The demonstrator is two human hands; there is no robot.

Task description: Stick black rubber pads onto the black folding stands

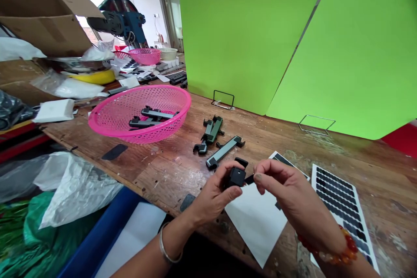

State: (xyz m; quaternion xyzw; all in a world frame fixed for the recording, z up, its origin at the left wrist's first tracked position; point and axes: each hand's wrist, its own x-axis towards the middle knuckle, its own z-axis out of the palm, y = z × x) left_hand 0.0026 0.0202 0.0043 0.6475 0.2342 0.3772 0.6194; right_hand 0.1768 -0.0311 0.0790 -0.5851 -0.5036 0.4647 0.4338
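Observation:
My left hand (206, 200) is closed around a black phone-holder clamp (237, 177), its flat square end turned up with a small light dot on it. Just to the right, my right hand (288, 186) pinches a small black strip (249, 179), which looks like an adhesive pad, close beside the clamp. Beyond my hands a grey-and-black clamp (224, 152) lies on the wooden table, with more dark clamps (213, 130) overlapping behind it. Under my hands is a white sheet (260, 221). A sheet of black pads (339, 200) lies at the right.
A pink mesh basket (140, 134) holding several clamps stands at the left. Green panels (247, 30) with wire stands (223, 100) rise along the back. Cardboard boxes (48, 34), plastic bags (78, 182) and a blue machine (125, 17) fill the left side.

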